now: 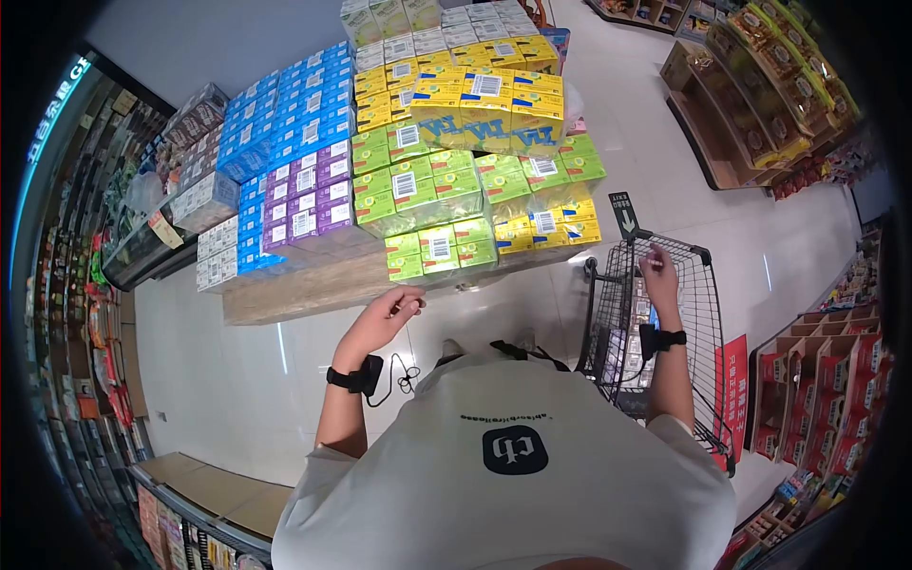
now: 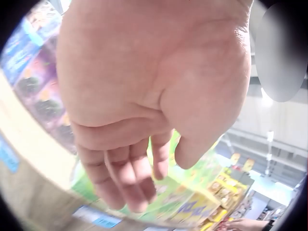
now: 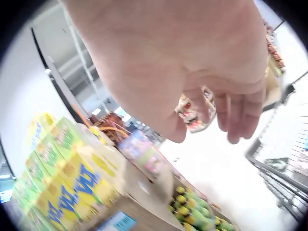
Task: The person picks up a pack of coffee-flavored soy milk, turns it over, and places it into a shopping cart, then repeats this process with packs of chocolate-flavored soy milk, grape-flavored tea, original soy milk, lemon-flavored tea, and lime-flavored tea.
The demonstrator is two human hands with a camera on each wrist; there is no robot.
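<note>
Standing before a pallet stack of shrink-wrapped drink cartons, at 12 o'clock in the head view. Left hand (image 1: 388,313) out at about 11 o'clock, low over the floor just short of the front green multipacks (image 1: 439,249); fingers loosely bent in the left wrist view, palm bare, gripping nothing. Right hand (image 1: 659,271) at 2 o'clock above the wire shopping cart (image 1: 705,313), fingers hanging relaxed in the right wrist view, apparently just off the rim, likewise holding nothing; actual contact with the wire too small to tell.

Nearest multipacks sit on the lowest step at the stack's front edge, green beside yellow (image 1: 546,228), barcode labels up. Likely heavy for their size, being full of liquid; stiff as a block, yet the film skin looks slick and the carton corners crushable. Best taken with both hands under the short ends or flat against opposite sides, not by the film alone.

Count, as far as visible: one cart, some boxed goods already lying in its basket, number unclear. Two hands, two wrist cameras. Four colour groups in the main stack: blue (image 1: 285,114), purple (image 1: 309,195), green, yellow, plus a paler tier (image 1: 446,28) at the top. About three green packs across the front step; total pack count too many and too overlapped to fix.
</note>
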